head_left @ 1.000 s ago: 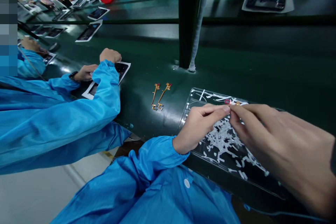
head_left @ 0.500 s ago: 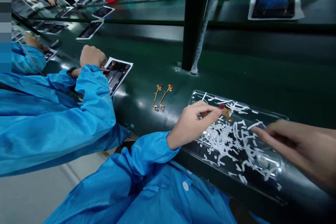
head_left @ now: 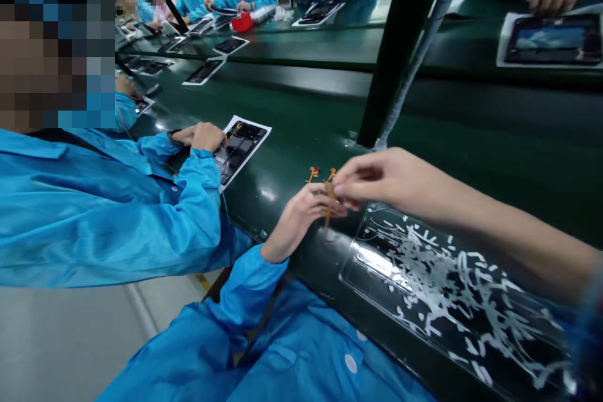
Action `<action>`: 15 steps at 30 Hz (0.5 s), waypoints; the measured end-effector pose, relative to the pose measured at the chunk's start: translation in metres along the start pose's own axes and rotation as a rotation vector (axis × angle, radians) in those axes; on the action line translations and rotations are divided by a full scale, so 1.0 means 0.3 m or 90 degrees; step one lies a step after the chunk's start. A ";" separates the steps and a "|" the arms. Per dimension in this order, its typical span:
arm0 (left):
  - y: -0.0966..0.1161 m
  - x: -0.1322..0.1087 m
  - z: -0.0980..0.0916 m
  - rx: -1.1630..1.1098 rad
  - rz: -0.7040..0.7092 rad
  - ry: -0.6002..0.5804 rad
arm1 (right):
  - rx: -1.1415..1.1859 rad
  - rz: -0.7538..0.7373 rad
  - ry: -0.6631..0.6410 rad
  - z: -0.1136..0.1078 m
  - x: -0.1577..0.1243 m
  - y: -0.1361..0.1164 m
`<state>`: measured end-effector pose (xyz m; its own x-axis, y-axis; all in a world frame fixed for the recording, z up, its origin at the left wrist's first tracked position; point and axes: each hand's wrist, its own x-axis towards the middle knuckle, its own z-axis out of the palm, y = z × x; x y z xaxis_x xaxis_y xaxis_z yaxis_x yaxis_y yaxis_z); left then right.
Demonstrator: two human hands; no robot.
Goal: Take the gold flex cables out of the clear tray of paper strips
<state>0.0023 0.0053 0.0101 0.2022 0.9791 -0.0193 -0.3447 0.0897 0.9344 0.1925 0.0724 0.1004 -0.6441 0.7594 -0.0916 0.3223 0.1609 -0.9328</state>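
Note:
Over the dark green bench, my left hand (head_left: 298, 218) and my right hand (head_left: 381, 177) meet at an orange-brown flex cable (head_left: 328, 208). Thumb and index finger of my right hand pinch its upper part, and its strip hangs down across the fingers of my left hand. The left fingers are closed at the cable, though their exact grip is partly hidden. Just behind my hands, two similar flex cables lie on the bench; only the upper ends of the left one (head_left: 313, 173) and the right one (head_left: 332, 173) show.
A clear plastic tray (head_left: 346, 270) strewn with white strips (head_left: 433, 276) lies under my right forearm. To the left, a co-worker's hand (head_left: 207, 137) rests over a dark device panel (head_left: 240, 144). A dark post (head_left: 396, 44) rises from the bench. More people and panels line the far side.
My left hand has moved left from the tray with the flex cable. My right hand has come across from the tray's right side to meet it. The view has shifted too.

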 end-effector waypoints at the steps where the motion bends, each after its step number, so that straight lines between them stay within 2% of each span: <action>1: 0.005 -0.017 -0.054 -0.058 -0.047 0.018 | 0.023 0.000 -0.012 0.024 0.074 0.003; 3: 0.018 -0.060 -0.153 -0.103 -0.112 0.079 | -0.007 0.036 0.001 0.077 0.220 0.029; 5: 0.031 -0.109 -0.234 -0.085 -0.153 0.116 | -0.048 0.052 0.011 0.126 0.347 0.076; 8: 0.046 -0.178 -0.314 -0.004 -0.200 0.167 | -0.130 0.082 0.022 0.175 0.469 0.156; 10: 0.054 -0.210 -0.341 0.065 -0.213 0.203 | -0.184 0.091 0.033 0.185 0.490 0.189; 12: 0.065 -0.218 -0.352 0.177 -0.215 0.230 | -0.232 0.081 0.051 0.176 0.469 0.194; 13: 0.074 -0.210 -0.349 0.248 -0.193 0.247 | -0.255 0.073 0.059 0.164 0.445 0.188; 15: 0.100 -0.166 -0.312 0.383 -0.131 0.228 | -0.296 0.050 0.065 0.125 0.372 0.163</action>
<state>-0.1039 -0.0236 0.0057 -0.1392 0.9621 -0.2346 0.2528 0.2635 0.9309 0.1102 0.1413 0.0315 -0.5417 0.8347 -0.0991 0.6583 0.3479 -0.6675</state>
